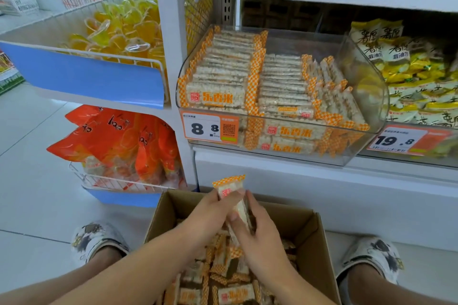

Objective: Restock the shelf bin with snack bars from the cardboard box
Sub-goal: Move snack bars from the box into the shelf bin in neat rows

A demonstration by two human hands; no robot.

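At frame centre, the clear shelf bin (361, 96) is lined with rows of snack bars (224, 74); the cardboard box (309, 238) below holds loose ones. Above the box, a bundle of bars (231, 193) is clasped between the left hand (213, 213) and right hand (260, 238), fingers curled round it.

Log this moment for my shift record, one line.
left hand + right hand: holding snack bars | over cardboard box | shelf bin: partly filled

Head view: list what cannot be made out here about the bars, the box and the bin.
- How many snack bars are gripped: the left hand and right hand cover most of them.
- Near side of the cardboard box: cut off by the bottom edge; its depth is hidden by loose bars.
- Small print on the 8.8 price tag: too small.
- Back of the clear bin: glare and the shelf's shadow.
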